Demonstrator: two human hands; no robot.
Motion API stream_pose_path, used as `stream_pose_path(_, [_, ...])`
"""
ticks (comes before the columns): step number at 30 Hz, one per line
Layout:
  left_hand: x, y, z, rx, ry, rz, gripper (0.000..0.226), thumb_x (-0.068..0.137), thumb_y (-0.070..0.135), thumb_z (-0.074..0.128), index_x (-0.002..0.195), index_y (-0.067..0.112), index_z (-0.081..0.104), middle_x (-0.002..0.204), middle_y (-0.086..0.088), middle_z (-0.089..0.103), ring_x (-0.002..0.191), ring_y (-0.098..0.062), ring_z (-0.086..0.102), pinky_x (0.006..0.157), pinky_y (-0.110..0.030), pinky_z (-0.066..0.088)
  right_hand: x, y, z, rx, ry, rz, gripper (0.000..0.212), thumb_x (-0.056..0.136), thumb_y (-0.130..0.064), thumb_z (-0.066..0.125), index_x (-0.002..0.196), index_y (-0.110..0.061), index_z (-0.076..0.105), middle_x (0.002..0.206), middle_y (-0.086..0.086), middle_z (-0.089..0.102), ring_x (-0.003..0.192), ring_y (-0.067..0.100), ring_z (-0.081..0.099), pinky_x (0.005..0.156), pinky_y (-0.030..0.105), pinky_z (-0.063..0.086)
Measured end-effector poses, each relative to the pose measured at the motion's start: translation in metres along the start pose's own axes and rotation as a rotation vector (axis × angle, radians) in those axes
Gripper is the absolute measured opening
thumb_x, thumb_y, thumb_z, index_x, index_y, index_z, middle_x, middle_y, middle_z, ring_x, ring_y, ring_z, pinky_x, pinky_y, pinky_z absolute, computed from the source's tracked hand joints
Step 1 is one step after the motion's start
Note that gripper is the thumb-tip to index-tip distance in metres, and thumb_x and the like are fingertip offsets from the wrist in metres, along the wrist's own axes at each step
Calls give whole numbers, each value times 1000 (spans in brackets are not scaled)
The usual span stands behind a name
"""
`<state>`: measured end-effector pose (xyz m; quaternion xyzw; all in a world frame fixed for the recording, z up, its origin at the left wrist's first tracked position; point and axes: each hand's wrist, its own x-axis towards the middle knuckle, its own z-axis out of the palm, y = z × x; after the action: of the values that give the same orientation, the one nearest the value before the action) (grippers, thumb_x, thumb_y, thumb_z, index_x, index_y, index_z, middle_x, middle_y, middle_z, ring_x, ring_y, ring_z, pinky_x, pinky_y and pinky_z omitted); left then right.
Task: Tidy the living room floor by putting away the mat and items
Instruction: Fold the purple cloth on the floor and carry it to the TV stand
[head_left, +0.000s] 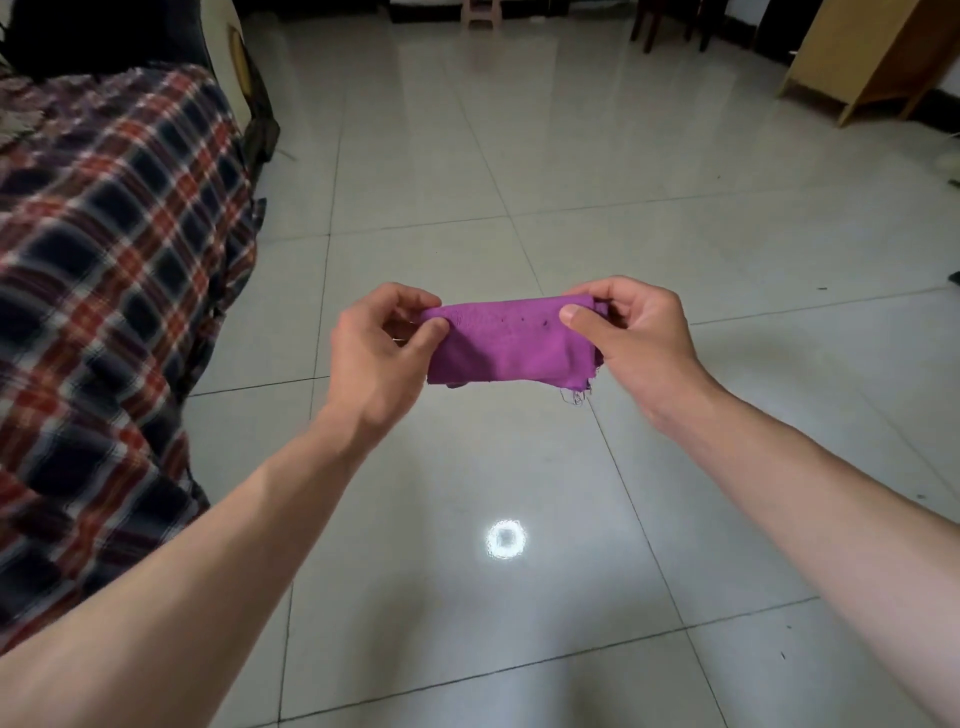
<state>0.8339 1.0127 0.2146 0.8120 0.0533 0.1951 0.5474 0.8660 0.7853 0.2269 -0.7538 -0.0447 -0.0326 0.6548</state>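
A folded purple cloth (511, 343) with frayed threads at its lower right corner hangs in the air above the grey tiled floor (519, 171). My left hand (376, 348) pinches its upper left corner between thumb and fingers. My right hand (631, 338) pinches the upper right corner, thumb on the front face. The cloth is stretched flat between both hands at about chest height.
A sofa draped in a red, navy and white plaid blanket (104, 291) fills the left side. A wooden cabinet (878, 57) stands at the far right, dark chair legs (670, 26) and a small pink stool (480, 10) at the back. A lamp's glare (505, 539) reflects off the tiles.
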Motion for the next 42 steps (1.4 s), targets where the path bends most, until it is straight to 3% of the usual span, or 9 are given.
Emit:
stream_pose_path(6, [23,144,-57,-8,-20,-32,18,86,8,71,89,25,70,83,-3,71,72,-14,66,71,-33,58,3,-155,-23,-21,-15,23,20,88,-3,71,86,-23,73,81,1,73,73,13,66,63,24,51])
stream_pose_path(14, [58,375,-133,2,-5,-9,12,88,8,71,99,13,73,88,-2,74,82,-20,71,80,-39,61,4,-388,-69,-29,-16,-15,16,89,-3,70,91,-19,73,86,4,73,74,13,65,61,23,50])
stream_pose_path(21, [71,539,-186,1,-31,-3,14,92,12,70,103,20,70,93,5,72,86,-9,70,78,-21,59,-6,-550,-107,-27,-49,-53,15,90,-3,68,92,-17,72,83,1,73,73,11,67,61,23,52])
stream_pose_path(27, [43,633,-214,-24,-84,-140,25,82,2,78,103,13,71,92,-1,74,84,-14,72,74,-20,60,-36,-626,-138,-54,-59,-26,14,90,-6,68,92,-19,73,85,5,72,75,14,66,63,29,52])
stream_pose_path(30, [19,663,-216,-11,-102,-186,30,76,-1,81,101,11,72,89,-5,75,83,-19,74,74,-30,63,-47,-653,-153,-86,-84,0,17,89,-8,70,86,-24,73,83,4,73,74,17,65,68,34,50])
stream_pose_path(34, [3,682,-211,-31,-44,-247,19,77,7,83,92,15,75,80,0,78,76,-13,75,74,-33,63,-65,-677,-176,-96,-65,-3,19,89,-7,69,85,-24,73,79,-2,72,71,12,64,64,27,47])
stream_pose_path(38, [-1,693,-204,-71,-37,-172,12,80,8,81,86,16,74,79,0,76,76,-12,73,72,-27,61,-83,-688,-193,-118,-63,-16,19,90,-4,67,88,-22,72,81,4,71,71,16,64,60,30,50])
stream_pose_path(42, [3,703,-194,-92,-151,-74,10,83,11,78,85,18,71,80,-1,75,73,-11,70,69,-27,58,-102,-699,-212,-137,38,-2,20,91,-1,64,89,-19,71,80,2,70,72,15,63,62,34,51])
